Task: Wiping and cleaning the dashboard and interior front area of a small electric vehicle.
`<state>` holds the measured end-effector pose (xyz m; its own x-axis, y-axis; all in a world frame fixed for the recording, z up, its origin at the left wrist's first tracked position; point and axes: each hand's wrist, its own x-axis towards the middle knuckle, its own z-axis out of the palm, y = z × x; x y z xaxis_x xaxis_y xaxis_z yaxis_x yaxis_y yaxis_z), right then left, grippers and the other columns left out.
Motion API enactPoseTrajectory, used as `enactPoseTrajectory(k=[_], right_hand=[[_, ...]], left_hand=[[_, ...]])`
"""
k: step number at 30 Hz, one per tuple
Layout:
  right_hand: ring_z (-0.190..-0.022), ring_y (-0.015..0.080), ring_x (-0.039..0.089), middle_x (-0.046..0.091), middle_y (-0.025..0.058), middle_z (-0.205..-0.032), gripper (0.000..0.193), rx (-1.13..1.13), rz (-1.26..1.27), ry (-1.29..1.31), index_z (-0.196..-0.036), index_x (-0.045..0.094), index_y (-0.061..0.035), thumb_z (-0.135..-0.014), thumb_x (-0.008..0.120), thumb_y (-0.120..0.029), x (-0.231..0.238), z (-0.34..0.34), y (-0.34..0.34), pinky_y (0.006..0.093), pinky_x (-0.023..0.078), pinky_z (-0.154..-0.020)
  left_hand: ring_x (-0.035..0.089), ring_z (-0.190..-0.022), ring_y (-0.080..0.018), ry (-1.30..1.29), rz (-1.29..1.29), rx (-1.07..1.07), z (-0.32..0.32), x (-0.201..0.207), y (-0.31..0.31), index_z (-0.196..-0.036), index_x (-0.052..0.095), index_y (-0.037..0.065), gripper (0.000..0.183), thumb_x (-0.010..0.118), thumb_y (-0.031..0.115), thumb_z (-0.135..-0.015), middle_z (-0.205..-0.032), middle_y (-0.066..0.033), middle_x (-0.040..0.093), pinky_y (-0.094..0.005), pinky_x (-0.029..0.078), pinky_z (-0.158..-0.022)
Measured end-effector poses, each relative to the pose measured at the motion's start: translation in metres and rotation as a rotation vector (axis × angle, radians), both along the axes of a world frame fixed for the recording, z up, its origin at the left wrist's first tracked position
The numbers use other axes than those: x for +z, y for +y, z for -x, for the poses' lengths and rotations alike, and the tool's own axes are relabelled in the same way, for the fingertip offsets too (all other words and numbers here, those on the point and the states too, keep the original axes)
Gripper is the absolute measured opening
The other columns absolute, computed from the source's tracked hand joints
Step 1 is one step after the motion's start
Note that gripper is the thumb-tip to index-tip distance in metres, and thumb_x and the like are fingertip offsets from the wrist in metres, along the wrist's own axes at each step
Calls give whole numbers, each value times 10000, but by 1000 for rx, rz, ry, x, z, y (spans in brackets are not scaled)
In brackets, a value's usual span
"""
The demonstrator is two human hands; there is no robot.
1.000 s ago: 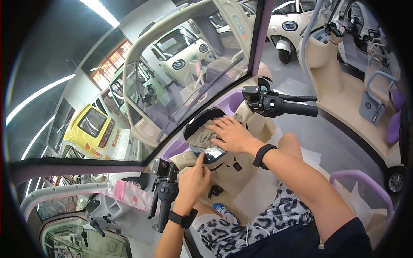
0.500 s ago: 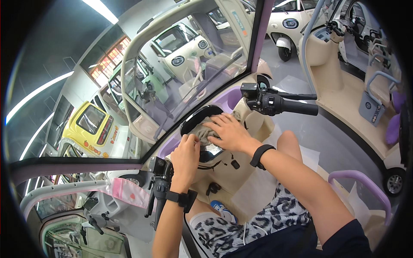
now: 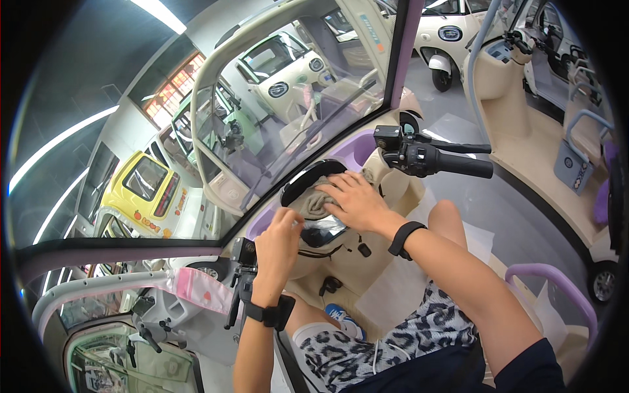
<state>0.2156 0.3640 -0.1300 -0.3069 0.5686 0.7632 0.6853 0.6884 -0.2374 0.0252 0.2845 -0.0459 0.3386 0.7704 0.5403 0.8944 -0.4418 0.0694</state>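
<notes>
My right hand (image 3: 357, 204) lies over a crumpled grey-beige cloth (image 3: 317, 204), its fingers bent onto it and pressing it against the dashboard. The cloth rests on a glossy dark display panel (image 3: 322, 232) beneath a black curved hood (image 3: 313, 178). At the panel's left edge is my left hand (image 3: 278, 245), its fingertips pinched together just beside the cloth. Whatever may be between those fingertips is too small to make out. Both wrists wear black bands.
A right handlebar grip (image 3: 458, 164) and a left handlebar (image 3: 244, 281) flank the dashboard. Beyond them stands the windshield's purple frame (image 3: 401, 52). A small black key fob (image 3: 364, 249) hangs below the panel. A purple armrest (image 3: 557, 281) curves at the right, and other small vehicles stand around.
My left fingertips have drawn slightly away from the cloth and curled. My right hand stays on the cloth, which looks more bunched. The whole view has shifted a little.
</notes>
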Motion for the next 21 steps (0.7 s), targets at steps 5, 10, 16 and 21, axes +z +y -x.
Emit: enactPoseTrajectory(k=[5,10,16,21], right_hand=[[-1298,276,442,534,130,-1322,439,-9,49,-16,-1345,515,-127,-954,506,-326,1,-3,-5,435,261,-1138],[-1315,318,418,498,159,-1378,450,27,87,-88,-1362,508,-141,-955,510,-332,7,4,-5,439,242,-1151],[-1344,324,390,487,182,-1390,472,103,100,-109,-1379,501,-134,-947,530,-323,11,-11,-3,435,225,-1165],[-1374,325,374,467,169,-1435,418,224,170,-47,-1301,577,-113,-897,597,-218,10,-11,7,494,161,-1176]], left_hand=[[651,-721,-293,323,50,-55,16,-5,-21,-912,587,79,72,592,78,-840,-913,-55,623,-376,492,-606],[670,-717,-268,481,28,-79,32,-13,-28,-994,594,78,184,561,53,-815,-910,-48,638,-363,502,-562],[669,-654,-251,338,52,25,14,-32,-40,-1260,586,103,482,588,71,-780,-1071,-98,619,-361,500,-538],[658,-609,-250,289,60,145,11,-57,-65,-1230,605,85,469,629,117,-763,-1375,-141,529,-386,518,-552]])
